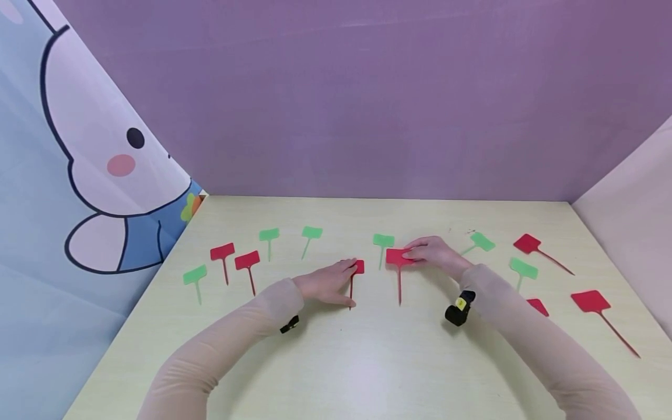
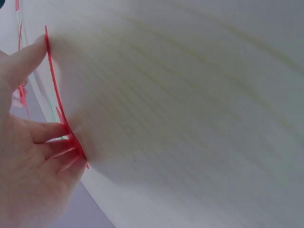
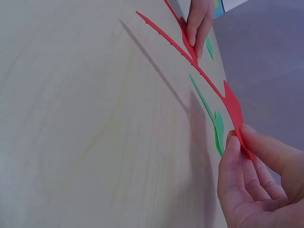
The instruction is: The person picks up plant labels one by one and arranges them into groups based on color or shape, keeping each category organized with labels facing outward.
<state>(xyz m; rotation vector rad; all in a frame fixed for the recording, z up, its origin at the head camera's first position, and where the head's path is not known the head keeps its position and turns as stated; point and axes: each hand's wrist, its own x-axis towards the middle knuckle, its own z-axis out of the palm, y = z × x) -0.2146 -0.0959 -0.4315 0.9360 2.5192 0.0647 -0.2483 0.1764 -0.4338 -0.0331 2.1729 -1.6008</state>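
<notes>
On the pale bench [image 1: 367, 361] both hands worked at red plant tags near the middle. The left hand [image 1: 326, 284] lay over one red tag [image 1: 359, 268], its fingers [image 2: 47, 130] curled against the tag's head while the thumb pressed the stem lower down, so the tag was gripped along its length; the left wrist view showed the thin red strip bowed off the bench surface between thumb and fingers. Just to its right, the right hand [image 1: 433, 252] pinched the head of a second red tag [image 1: 397, 257], its fingers [image 3: 232, 161] closed on the edge of the flat head, lifting that end while the stem [image 1: 399, 289] ran toward the near side. A green tag [image 1: 383, 241] lay between the two hands, slightly farther back. More green and red tags lay scattered to the left and right across the bench. Behind stood a purple wall [image 1: 367, 99], and at the left a cartoon-printed panel [image 1: 79, 175].
</notes>
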